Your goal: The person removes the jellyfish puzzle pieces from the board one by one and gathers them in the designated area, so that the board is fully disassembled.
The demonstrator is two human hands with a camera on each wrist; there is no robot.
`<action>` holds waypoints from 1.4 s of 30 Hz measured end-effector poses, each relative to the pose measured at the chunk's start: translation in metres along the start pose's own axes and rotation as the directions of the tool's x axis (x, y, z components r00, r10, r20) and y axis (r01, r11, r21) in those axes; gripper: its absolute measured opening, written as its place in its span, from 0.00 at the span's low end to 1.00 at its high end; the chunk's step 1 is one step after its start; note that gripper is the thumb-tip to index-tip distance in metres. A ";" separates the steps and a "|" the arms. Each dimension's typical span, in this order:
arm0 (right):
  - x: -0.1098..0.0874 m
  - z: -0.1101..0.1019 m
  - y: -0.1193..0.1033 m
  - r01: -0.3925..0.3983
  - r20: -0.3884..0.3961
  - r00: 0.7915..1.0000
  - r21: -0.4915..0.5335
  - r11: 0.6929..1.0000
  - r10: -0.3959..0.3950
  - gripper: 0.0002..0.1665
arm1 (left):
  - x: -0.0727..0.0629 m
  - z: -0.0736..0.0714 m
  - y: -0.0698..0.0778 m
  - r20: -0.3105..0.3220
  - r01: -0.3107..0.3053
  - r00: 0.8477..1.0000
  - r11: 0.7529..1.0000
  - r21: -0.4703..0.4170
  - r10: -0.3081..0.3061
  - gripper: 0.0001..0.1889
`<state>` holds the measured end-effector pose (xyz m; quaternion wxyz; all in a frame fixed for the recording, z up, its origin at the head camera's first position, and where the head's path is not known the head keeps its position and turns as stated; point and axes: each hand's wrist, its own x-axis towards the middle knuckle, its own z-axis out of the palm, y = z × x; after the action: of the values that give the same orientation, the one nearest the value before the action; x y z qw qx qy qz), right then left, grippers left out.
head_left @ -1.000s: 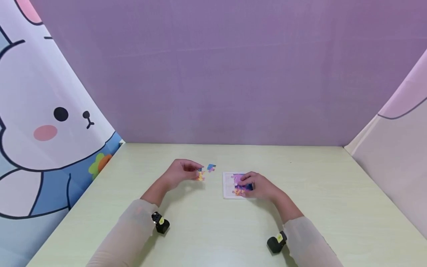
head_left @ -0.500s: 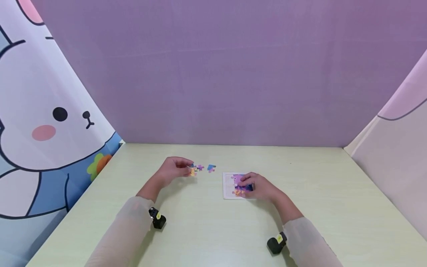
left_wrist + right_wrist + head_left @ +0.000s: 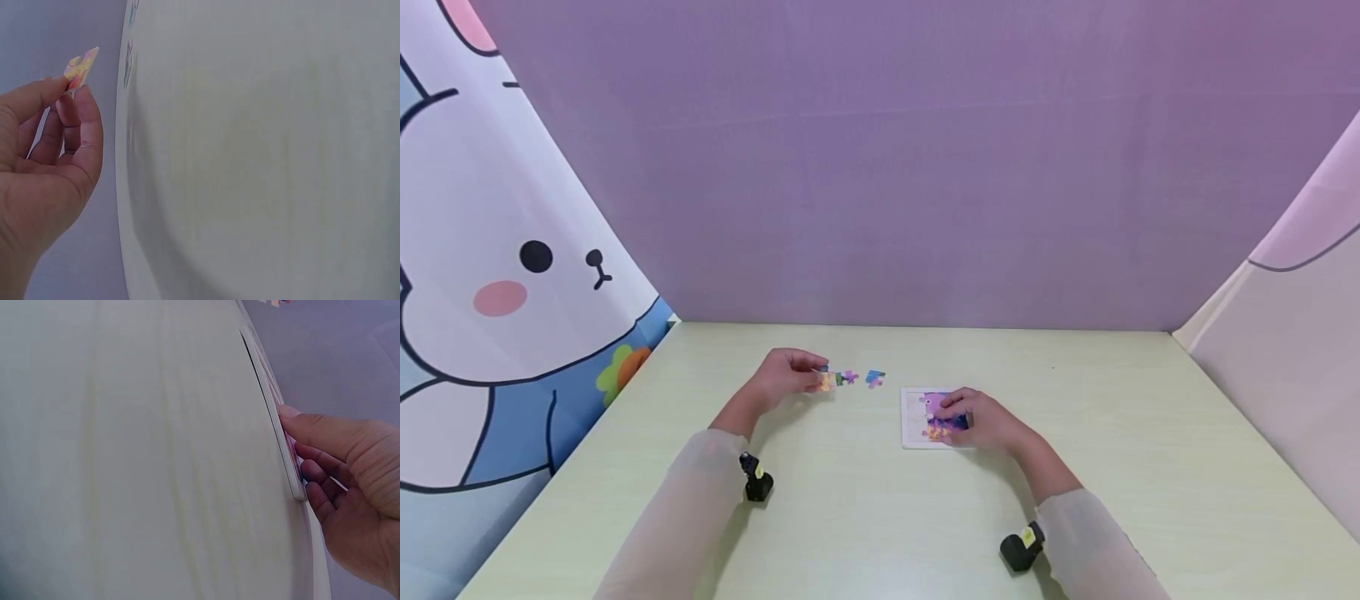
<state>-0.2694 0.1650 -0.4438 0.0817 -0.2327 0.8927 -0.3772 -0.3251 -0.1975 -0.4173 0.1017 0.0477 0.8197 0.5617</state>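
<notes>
Between thumb and fingertips my left hand (image 3: 781, 379) pinches a yellow and pink jigsaw puzzle piece (image 3: 80, 69), held up off the table in the left wrist view. Just right of it in the head view lie loose puzzle pieces (image 3: 849, 377), and a blue and pink piece (image 3: 875, 378) a little further right. My right hand (image 3: 988, 419) rests on the white puzzle tray (image 3: 913, 440), thumb and fingertips touching the joined purple and orange pieces (image 3: 934, 402) inside. The hand covers the right part of the tray; its left strip shows bare white.
The pale wooden table (image 3: 865, 508) runs back to a purple cloth wall (image 3: 895, 183). A cartoon-printed cloth (image 3: 535, 333) closes off the left side, a pale one (image 3: 1292, 350) the right. Black wrist cameras (image 3: 1022, 547) hang below the sleeves.
My left hand, with the puzzle piece pinched in it, has moved left and slightly away from me, uncovering loose pieces. The right hand has stayed on the tray.
</notes>
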 end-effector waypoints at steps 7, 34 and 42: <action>-0.007 0.008 -0.006 -0.024 -0.016 1.000 0.013 1.000 0.024 0.20 | 0.001 -0.008 -0.004 0.000 0.021 1.000 1.000 0.014 -0.021 0.19; -0.014 0.014 -0.011 -0.002 -0.023 1.000 0.000 1.000 0.002 0.20 | -0.001 -0.019 -0.010 -0.064 -0.039 0.996 0.965 0.260 0.058 0.17; -0.014 0.014 -0.012 -0.009 -0.025 1.000 0.002 1.000 0.009 0.20 | -0.005 -0.018 -0.007 -0.071 -0.052 0.995 0.972 0.229 0.070 0.18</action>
<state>-0.2480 0.1552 -0.4456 0.0725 -0.2240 0.8944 -0.3804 -0.3235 -0.2175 -0.4172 0.0461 0.0620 0.8800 0.4686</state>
